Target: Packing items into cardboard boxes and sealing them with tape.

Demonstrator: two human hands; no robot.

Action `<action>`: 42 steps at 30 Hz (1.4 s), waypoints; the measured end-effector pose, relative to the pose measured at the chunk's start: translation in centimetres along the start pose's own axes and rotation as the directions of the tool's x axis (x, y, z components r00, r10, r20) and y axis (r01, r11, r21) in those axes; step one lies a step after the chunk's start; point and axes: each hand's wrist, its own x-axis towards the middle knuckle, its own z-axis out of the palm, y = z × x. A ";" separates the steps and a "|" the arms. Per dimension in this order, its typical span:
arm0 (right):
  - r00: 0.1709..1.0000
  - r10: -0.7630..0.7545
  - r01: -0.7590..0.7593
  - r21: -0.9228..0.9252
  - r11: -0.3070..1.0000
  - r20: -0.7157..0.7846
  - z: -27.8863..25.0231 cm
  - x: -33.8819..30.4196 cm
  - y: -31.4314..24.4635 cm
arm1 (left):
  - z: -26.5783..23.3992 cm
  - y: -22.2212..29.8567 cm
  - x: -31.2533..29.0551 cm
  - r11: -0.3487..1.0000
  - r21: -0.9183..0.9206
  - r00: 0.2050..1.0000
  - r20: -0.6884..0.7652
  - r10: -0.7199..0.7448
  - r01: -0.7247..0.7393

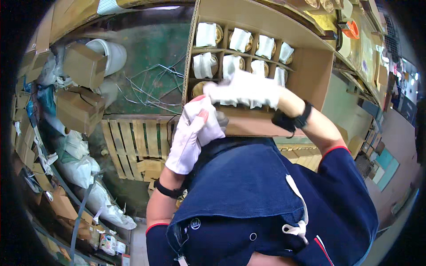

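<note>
My left hand, in a white glove with bare fingertips, is closed at the near edge of a large cardboard box. A greyish rounded thing shows beside its fingers, partly hidden, and I cannot make out its kind. My right hand, also gloved in white, reaches across the box toward the left hand; motion smears its fingers. Cardboard dividers split the box into compartments. Round golden-brown topped items sit in them, several under a white packet. One round top beside the right fingertips shows no packet.
Left of the box, loose pale straps lie on a green surface. A white bucket and brown cartons stand farther left. A wooden slatted pallet is below. Shelving with an orange tape dispenser runs along the right.
</note>
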 end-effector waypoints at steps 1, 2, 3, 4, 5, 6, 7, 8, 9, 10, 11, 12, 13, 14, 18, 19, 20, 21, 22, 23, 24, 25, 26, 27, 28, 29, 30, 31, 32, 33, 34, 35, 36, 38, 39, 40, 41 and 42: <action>0.890 -0.452 0.455 0.069 0.888 -0.057 1.3 -0.2 3.4 | 0.3 -0.2 0.6 0.994 0.089 0.996 0.069 0.056 -0.063; 0.926 -0.378 0.374 0.104 0.922 0.018 2.5 -1.5 2.7 | 0.6 -0.2 0.6 0.985 0.168 0.995 0.093 0.029 -0.044; 0.938 -0.346 0.346 0.112 0.931 -0.023 3.1 -2.3 2.4 | 0.7 -0.6 0.6 0.973 0.224 0.996 0.080 0.035 -0.052; 0.948 -0.314 0.319 0.121 0.940 -0.057 3.3 -2.6 2.3 | 0.7 -0.9 0.4 0.959 0.276 0.997 0.061 0.043 -0.059; 0.948 -0.315 0.319 0.120 0.940 -0.050 3.3 -2.3 2.5 | 0.5 -0.4 -0.2 0.960 0.273 0.997 0.056 0.044 -0.058; 0.966 -0.250 0.258 0.240 0.936 -0.066 2.7 -1.7 3.1 | 0.5 1.0 -0.8 0.964 0.214 0.974 0.125 -0.190 0.160; 0.981 -0.182 0.196 0.360 0.912 -0.072 2.3 -0.8 3.9 | 0.2 2.0 -1.4 0.910 0.171 0.890 0.204 -0.408 0.378; 0.972 -0.196 0.233 0.449 0.863 -0.126 1.8 0.9 4.7 | -0.3 2.4 -2.0 0.911 0.165 0.892 0.197 -0.407 0.379; 0.988 -0.113 0.151 0.531 0.833 -0.105 1.9 4.0 7.1 | -0.7 2.8 -2.6 0.936 0.298 0.956 0.165 -0.244 0.187; 0.997 -0.030 0.067 0.607 0.792 -0.072 2.0 6.8 8.8 | -1.5 3.1 -2.8 0.906 0.423 0.985 0.157 -0.068 -0.005; 0.999 0.030 -0.009 0.487 0.874 -0.035 2.0 7.6 8.4 | -2.9 3.7 -2.9 0.910 0.410 0.996 0.083 0.027 -0.059; 0.996 0.090 -0.081 0.353 0.932 -0.008 1.8 8.6 7.7 | -3.8 4.7 -3.1 0.908 0.402 0.991 -0.012 0.135 -0.119; 0.995 0.103 -0.092 0.321 0.943 -0.015 3.1 10.9 7.0 | -4.6 5.7 -3.1 0.913 0.364 0.971 -0.073 0.227 -0.186; 0.984 0.174 -0.180 0.367 0.913 0.048 3.7 11.5 7.5 | -5.7 6.5 -2.9 0.878 0.400 0.928 -0.144 0.343 -0.262; 0.988 0.151 -0.152 0.329 0.932 0.030 7.4 19.7 10.5 | -9.4 10.7 -1.5 0.884 0.281 0.882 -0.188 0.433 -0.374; 0.962 0.143 -0.068 0.305 0.950 -0.233 8.4 18.0 7.9 | -10.0 11.6 -1.0 0.888 0.252 0.874 -0.208 0.438 -0.385; 0.966 0.016 -0.028 -0.043 0.999 -0.259 8.9 20.0 9.4 | -10.4 12.6 0.2 0.882 0.253 0.869 -0.205 0.451 -0.398; 0.978 0.091 -0.064 0.142 0.988 -0.189 8.8 20.0 10.1 | -11.0 13.4 2.0 0.878 0.270 0.877 -0.172 0.448 -0.396; 0.985 0.141 -0.104 0.315 0.944 -0.098 8.7 19.3 10.4 | -11.6 14.5 3.4 0.871 0.293 0.880 -0.149 0.450 -0.396; 0.992 0.118 -0.088 0.417 0.904 -0.047 8.3 18.4 10.5 | -12.2 15.7 5.0 0.857 0.313 0.881 -0.108 0.461 -0.410; 0.996 0.093 -0.080 0.516 0.853 0.001 7.4 17.1 10.4 | -12.7 17.2 7.0 0.870 0.282 0.893 -0.080 0.442 -0.405; 0.988 0.116 -0.150 0.545 0.825 0.097 6.0 15.1 8.6 | -14.9 18.3 9.5 0.875 0.227 0.896 -0.024 0.444 -0.427; 0.983 0.139 -0.170 0.320 0.932 0.118 3.5 12.7 5.7 | -16.0 19.8 11.9 0.874 0.217 0.894 -0.012 0.449 -0.436; 0.996 0.082 -0.087 0.354 0.931 0.029 2.8 12.4 6.9 | -16.5 21.7 14.7 0.862 0.247 0.887 -0.021 0.462 -0.443; 0.998 0.034 -0.009 0.382 0.924 -0.059 2.3 12.3 8.3 | -15.8 23.5 17.5 0.848 0.311 0.869 -0.113 0.481 -0.429; 0.988 -0.048 0.105 0.399 0.911 -0.150 1.4 10.9 7.7 | -17.4 25.2 19.9 0.854 0.273 0.863 -0.128 0.489 -0.443; 0.962 -0.120 0.215 0.408 0.887 -0.245 0.0 8.9 6.2 | -18.4 26.8 22.4 0.863 0.257 0.866 -0.143 0.479 -0.435; 0.942 -0.131 0.254 0.400 0.880 -0.311 -1.3 7.4 4.8 | -18.7 28.2 24.7 0.872 0.245 0.871 -0.152 0.467 -0.425; 0.932 -0.072 0.264 0.527 0.808 -0.356 -2.2 6.4 4.1 | -18.4 29.3 26.7 0.870 0.241 0.869 -0.150 0.471 -0.429; 0.893 -0.018 0.285 0.533 0.796 -0.451 -3.1 4.7 0.8 | -18.1 29.8 28.5 0.839 0.370 0.840 -0.220 0.496 -0.399; 0.854 0.006 0.317 0.530 0.786 -0.520 -4.0 3.6 -0.8 | -17.6 30.1 30.0 0.798 0.489 0.804 -0.278 0.525 -0.352; 0.810 -0.042 0.395 0.491 0.776 -0.585 -4.6 2.8 -2.4 | -18.0 29.9 30.8 0.709 0.588 0.787 -0.187 0.588 -0.390; 0.760 -0.087 0.467 0.449 0.762 -0.644 -5.1 2.1 -3.9 | -18.3 29.6 31.3 0.606 0.673 0.767 -0.090 0.635 -0.423; 0.694 -0.062 0.502 0.420 0.756 -0.717 -5.9 0.9 -6.3 | -13.6 28.2 30.7 0.412 0.898 0.823 -0.115 0.556 -0.152; 0.655 -0.096 0.548 0.384 0.743 -0.750 -5.6 1.0 -8.1 | -16.0 27.7 29.5 0.378 0.899 0.803 -0.052 0.593 -0.221; 0.646 -0.081 0.547 0.387 0.742 -0.759 -5.8 1.2 -8.9 | -15.0 27.0 28.9 0.335 0.890 0.796 0.051 0.604 -0.311; 0.598 -0.163 0.542 0.246 0.804 -0.785 -6.1 1.8 -9.6 | -14.8 25.8 27.4 0.508 0.697 0.797 0.154 0.583 -0.506; 0.563 -0.260 0.529 0.101 0.842 -0.784 -6.1 2.5 -10.5 | -15.1 25.8 25.9 0.508 0.702 0.800 0.148 0.582 -0.499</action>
